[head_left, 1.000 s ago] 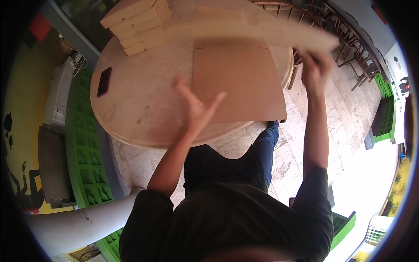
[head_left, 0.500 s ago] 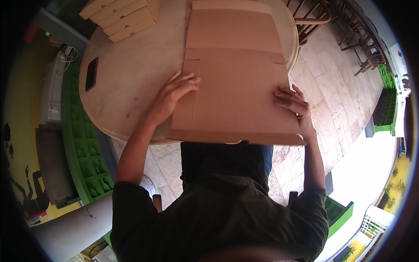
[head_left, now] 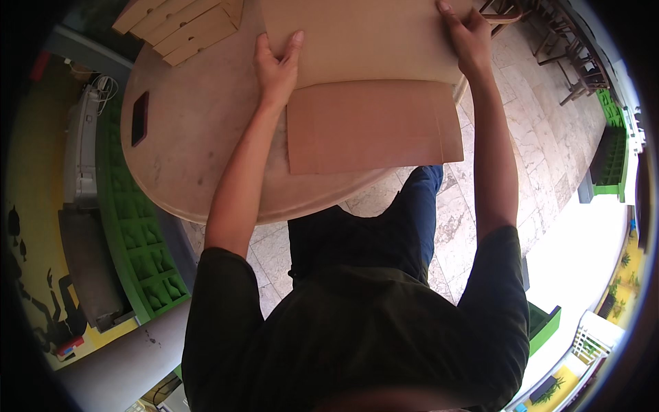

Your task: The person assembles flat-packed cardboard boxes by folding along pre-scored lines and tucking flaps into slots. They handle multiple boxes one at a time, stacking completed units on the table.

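A brown cardboard box blank [head_left: 374, 127] lies on the round table, creased across its width. Its near panel rests flat and overhangs the table's front edge a little. Beyond the crease, a larger panel [head_left: 364, 41] is raised toward the far side, its top cut off by the picture's upper edge. My left hand [head_left: 278, 69] grips that panel's left side, thumb on the face and fingers at the edge. Higher up on the opposite side, my right hand [head_left: 470, 41] holds the right edge, thumb over the face; its other fingers are partly hidden.
Folded cardboard boxes [head_left: 182, 27] are stacked at the table's far left. A dark phone [head_left: 140, 118] lies near the left rim of the pale round table [head_left: 199, 147]. Wooden chairs [head_left: 573, 62] stand on the tiled floor at far right. A green bench [head_left: 141, 240] is to the left.
Both hands have moved away from me and closed on the cardboard's sides. The blank has shifted farther over the table, and its panel, flat before, is now lifted along a crease.
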A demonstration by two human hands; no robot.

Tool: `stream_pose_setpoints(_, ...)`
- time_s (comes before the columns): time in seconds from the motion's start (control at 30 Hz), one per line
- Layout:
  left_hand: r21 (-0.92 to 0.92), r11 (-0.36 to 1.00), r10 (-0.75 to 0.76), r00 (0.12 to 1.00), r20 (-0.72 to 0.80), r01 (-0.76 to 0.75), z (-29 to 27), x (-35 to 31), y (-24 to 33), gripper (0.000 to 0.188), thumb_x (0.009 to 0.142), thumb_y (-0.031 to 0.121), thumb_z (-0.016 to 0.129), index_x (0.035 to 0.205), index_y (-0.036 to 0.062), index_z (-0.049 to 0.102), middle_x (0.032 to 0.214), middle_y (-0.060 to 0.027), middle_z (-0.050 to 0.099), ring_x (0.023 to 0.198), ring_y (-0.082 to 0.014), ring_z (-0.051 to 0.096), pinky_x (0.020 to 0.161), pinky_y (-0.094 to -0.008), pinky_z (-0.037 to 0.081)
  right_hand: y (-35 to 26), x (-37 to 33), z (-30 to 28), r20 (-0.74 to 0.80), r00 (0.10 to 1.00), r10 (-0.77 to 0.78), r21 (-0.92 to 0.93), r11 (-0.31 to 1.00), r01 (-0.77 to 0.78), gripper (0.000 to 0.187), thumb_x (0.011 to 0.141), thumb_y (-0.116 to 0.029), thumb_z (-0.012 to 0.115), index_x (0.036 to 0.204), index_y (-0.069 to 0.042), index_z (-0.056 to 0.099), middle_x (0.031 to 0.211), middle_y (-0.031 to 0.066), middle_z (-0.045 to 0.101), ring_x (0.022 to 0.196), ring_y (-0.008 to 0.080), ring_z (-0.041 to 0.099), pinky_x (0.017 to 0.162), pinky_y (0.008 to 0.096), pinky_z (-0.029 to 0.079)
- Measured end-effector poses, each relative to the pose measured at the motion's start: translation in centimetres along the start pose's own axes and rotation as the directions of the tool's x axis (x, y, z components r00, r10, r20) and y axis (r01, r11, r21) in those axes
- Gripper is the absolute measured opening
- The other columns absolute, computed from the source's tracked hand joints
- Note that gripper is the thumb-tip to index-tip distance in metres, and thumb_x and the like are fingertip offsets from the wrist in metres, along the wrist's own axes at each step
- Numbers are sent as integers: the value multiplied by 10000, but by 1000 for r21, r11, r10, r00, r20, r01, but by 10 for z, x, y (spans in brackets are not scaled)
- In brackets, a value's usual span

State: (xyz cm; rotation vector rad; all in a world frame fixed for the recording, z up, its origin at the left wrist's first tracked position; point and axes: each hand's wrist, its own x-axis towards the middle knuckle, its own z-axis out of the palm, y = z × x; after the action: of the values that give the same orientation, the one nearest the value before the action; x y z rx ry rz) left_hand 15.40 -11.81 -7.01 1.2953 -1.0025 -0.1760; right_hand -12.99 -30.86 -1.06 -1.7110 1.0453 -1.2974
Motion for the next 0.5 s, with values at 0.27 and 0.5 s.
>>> stream_pose_setpoints(0.27, 736, 670, -146, 989, 1, 99, 24, -1, -22, 726, 984, 507, 716, 1454, -10, 522, 1456, -329, 510, 1361, -402, 527, 1074, -506, 465, 64, 35, 46, -11, 972, 237, -520, 828, -208, 726, 819, -593, 818, 1177, 35, 751, 1163, 266, 758, 1081, 380, 751, 922, 458, 600)
stream_pose_setpoints(0.5, 841, 452, -112, 916, 385, -298, 30, -5, -41, 673, 1032, 675, 500, 1611, 333, 456, 1703, -251, 265, 1582, -477, 196, 1235, -712, 132, 74, 22, 66, -145, 989, 19, -841, 525, -133, 664, 820, -567, 769, 1214, -34, 737, 1221, 177, 737, 1192, 345, 679, 1003, 453, 533)
